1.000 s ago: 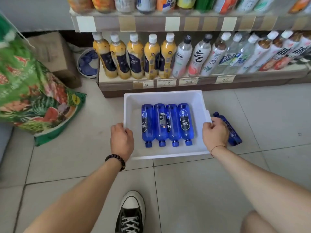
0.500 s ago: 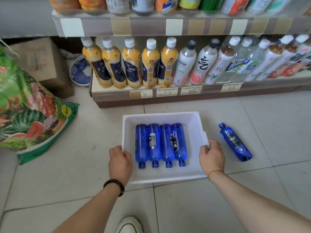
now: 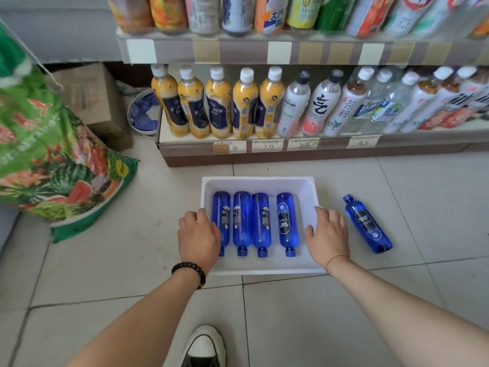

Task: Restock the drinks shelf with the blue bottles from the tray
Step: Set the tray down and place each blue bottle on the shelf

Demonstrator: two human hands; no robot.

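Head view, left hand (image 3: 199,235), right hand (image 3: 327,234), loose-fingered on tray (image 3: 258,182)

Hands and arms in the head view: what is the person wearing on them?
Both forearms are bare, no sleeves in view. The left hand has a dark beaded bracelet at the wrist. The right hand has a thin red string around its wrist. No gloves.

four bottles (image 3: 255,223) in tray (image 3: 258,182) | fifth bottle (image 3: 367,225) right, on floor (image 3: 317,313)
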